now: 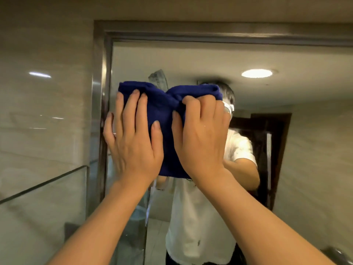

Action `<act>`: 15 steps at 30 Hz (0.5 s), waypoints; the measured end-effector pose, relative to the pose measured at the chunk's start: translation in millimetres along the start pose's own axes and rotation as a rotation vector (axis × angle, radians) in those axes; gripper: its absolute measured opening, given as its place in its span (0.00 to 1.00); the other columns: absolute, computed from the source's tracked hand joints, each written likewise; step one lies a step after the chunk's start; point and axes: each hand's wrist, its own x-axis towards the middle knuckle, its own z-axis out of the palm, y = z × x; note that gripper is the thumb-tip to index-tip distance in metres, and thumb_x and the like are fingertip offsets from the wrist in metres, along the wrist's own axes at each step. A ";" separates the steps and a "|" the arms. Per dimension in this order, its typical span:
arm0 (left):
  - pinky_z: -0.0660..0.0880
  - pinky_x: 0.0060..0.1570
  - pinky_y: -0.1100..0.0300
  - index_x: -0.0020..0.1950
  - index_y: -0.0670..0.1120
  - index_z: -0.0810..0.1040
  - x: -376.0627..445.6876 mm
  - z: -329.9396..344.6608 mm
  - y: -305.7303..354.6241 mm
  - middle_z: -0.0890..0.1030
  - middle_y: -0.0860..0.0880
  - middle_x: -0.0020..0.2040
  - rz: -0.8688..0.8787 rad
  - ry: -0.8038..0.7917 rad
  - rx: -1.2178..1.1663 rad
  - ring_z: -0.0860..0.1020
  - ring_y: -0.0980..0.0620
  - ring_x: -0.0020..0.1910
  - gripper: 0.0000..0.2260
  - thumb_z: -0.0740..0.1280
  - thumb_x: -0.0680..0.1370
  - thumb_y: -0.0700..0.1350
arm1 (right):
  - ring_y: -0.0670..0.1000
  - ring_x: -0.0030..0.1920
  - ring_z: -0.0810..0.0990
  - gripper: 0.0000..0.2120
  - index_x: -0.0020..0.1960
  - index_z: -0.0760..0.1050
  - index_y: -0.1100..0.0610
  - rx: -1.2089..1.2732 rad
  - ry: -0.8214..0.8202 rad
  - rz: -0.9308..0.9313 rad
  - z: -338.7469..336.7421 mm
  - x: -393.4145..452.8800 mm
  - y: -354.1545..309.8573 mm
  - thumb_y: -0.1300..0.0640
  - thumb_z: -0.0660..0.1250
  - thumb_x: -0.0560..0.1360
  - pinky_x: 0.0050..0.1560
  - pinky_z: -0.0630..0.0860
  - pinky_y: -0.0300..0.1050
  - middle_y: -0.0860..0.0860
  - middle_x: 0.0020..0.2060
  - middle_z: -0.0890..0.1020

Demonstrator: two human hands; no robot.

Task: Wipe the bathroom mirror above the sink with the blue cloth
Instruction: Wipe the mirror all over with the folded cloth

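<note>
1. Wall (pixel 44 104), L of mirror frame: glossy pale tile, light glare on it. No writing.

2. Glass panel (pixel 44 203), lower L, its top edge sloping up toward the frame. Nothing printed that we can read.

3. Mirror (pixel 191 60), dark frame along its L and top edges. We work near its top-L corner. Faint smear or streak shows just above the cloth; rest of the glass to the R and below looks untouched, as far as we can judge.

4. Left hand (pixel 131 142): fingers straight, spread apart, pressed flat on the cloth's L half; little finger seems off the cloth edge, on the glass.

5. Blue cloth (pixel 162 115): bunched, held against the mirror near its L edge, upper part, between our 2 hands.

6. Right hand (pixel 200 134): fingers curled, clamped on a fold of the cloth's R half.

7. Status: wiping under way, early by our guess; most of the mirror left. Sink not in view.

8. Brands/labels/text: none legible anywhere.
</note>
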 end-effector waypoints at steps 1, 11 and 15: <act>0.54 0.74 0.48 0.77 0.42 0.63 0.8 2.5 12.9 0.64 0.46 0.77 0.001 0.002 -0.011 0.57 0.45 0.78 0.23 0.53 0.83 0.49 | 0.58 0.40 0.73 0.06 0.48 0.78 0.61 -0.002 0.004 0.002 -5.9 2.3 11.5 0.58 0.66 0.77 0.38 0.69 0.54 0.57 0.41 0.77; 0.58 0.73 0.44 0.77 0.41 0.63 -17.0 24.8 184.7 0.64 0.44 0.77 0.008 0.002 -0.143 0.57 0.42 0.78 0.23 0.56 0.82 0.46 | 0.57 0.40 0.72 0.10 0.50 0.77 0.62 -0.080 -0.001 -0.026 -100.4 13.7 156.9 0.55 0.66 0.76 0.39 0.66 0.51 0.58 0.42 0.76; 0.55 0.75 0.44 0.77 0.41 0.63 -28.8 33.2 259.3 0.63 0.43 0.78 0.054 -0.035 -0.195 0.55 0.41 0.78 0.23 0.56 0.82 0.46 | 0.57 0.41 0.73 0.11 0.51 0.76 0.63 -0.124 0.003 0.001 -144.0 9.8 223.3 0.55 0.65 0.75 0.40 0.66 0.50 0.58 0.43 0.76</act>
